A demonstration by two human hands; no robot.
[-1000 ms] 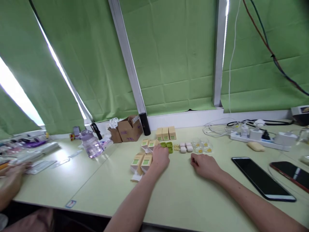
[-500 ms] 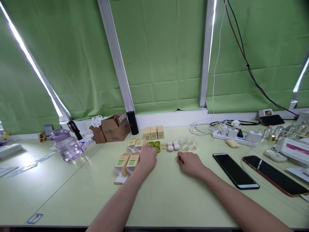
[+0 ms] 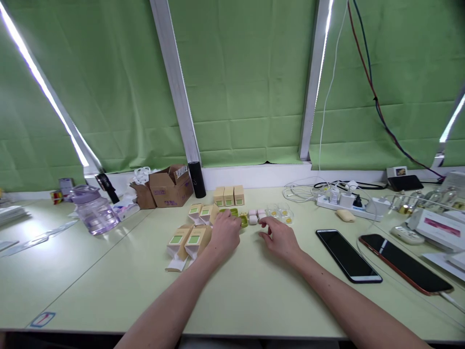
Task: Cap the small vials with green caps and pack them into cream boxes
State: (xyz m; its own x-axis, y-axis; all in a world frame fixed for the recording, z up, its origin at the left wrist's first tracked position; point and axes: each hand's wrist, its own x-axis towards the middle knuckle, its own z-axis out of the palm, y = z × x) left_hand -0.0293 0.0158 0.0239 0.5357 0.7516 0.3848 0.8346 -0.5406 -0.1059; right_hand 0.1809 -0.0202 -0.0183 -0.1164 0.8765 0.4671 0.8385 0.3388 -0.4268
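Observation:
My left hand [image 3: 225,231] reaches over the small green open cases [image 3: 243,221], with its fingers curled down at their near left side; its fingertips are hidden, so I cannot tell what is between them. Just right of the green cases are tiny yellow pieces. My right hand [image 3: 280,237] has its thumb and forefinger apart, and the fingers extend beside the small white-pink blocks [image 3: 253,219]. Clear round containers with yellow centres [image 3: 285,213] sit just beyond that hand. Opened tan boxes with green labels [image 3: 196,241] stand left of my left hand, their white flaps out.
More tan boxes [image 3: 228,196] line up behind. A black cylinder [image 3: 196,180], a cardboard box [image 3: 170,188] and a purple-lidded jug [image 3: 95,213] stand to the back left. Two phones, one a white-framed phone [image 3: 348,257], and a power strip [image 3: 350,207] with cables are on the right.
My right hand has uncurled its fingers and reached toward the white-pink blocks. My left hand has shifted slightly right relative to the tan boxes, over the green cases. The camera view has shifted a little.

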